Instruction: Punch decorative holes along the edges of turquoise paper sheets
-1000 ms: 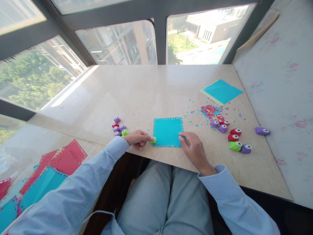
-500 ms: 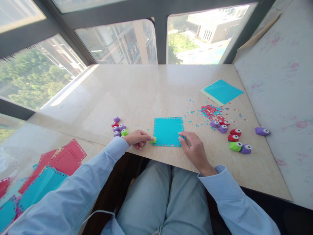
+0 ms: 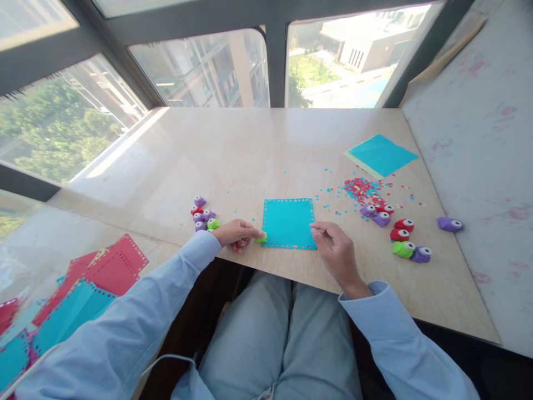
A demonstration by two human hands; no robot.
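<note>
Before me lies a square blue sheet of paper (image 3: 288,223) with small holes punched along its edges. Pinched in the closed fingers of my left hand (image 3: 238,234) is a small green craft punch (image 3: 262,237), set at the sheet's lower left edge. At the right edge, the thumb and forefinger of my right hand (image 3: 335,249) come together on the paper's margin; the other fingers curl under. Left of my left hand stands a cluster of purple, red and green punches (image 3: 201,217).
Punched bits (image 3: 363,190) in red, blue and pale colours lie scattered at right, beside more punches (image 3: 403,249). Blue and pale paper squares (image 3: 383,154) rest farther back. Punched red sheets (image 3: 119,264) and blue sheets (image 3: 75,311) overlap at lower left. A patterned wall (image 3: 491,166) bounds the right side.
My right fingertips have slid rightward, from on top of the sheet to its right edge. The left hand stays with the green punch at the lower left edge.
</note>
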